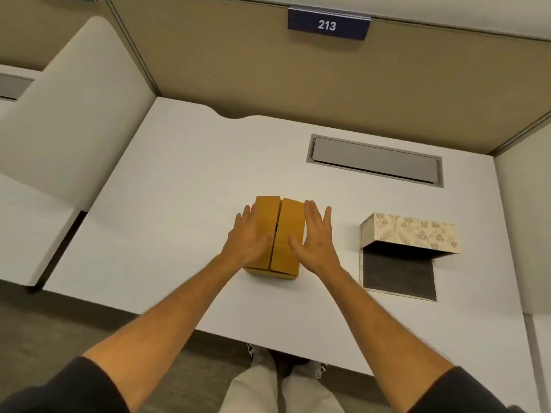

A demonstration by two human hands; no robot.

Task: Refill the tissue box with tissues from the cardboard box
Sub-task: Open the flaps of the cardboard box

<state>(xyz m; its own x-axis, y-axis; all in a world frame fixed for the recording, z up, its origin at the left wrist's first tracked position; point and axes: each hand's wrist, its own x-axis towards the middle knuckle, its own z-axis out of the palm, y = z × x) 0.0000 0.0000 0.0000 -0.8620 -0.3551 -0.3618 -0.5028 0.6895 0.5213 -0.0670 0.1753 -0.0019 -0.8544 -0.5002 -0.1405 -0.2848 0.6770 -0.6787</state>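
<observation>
A small brown cardboard box (285,234) stands in the middle of the white desk (167,204), its two top flaps closed with a narrow slit between them. My left hand (249,238) lies flat on the left flap, fingers spread. My right hand (316,236) rests flat against the box's right flap and edge, fingers extended. Neither hand grips anything. To the right sits the floral tissue box (414,231), its lid tilted up and its dark inside (398,272) showing no tissues. The cardboard box's contents are hidden.
A grey cable hatch (375,159) is set into the desk behind the boxes. Tan partition walls (298,73) enclose the desk at the back and right, with a "213" sign (328,25) on top. A pale divider panel (68,114) stands at the left.
</observation>
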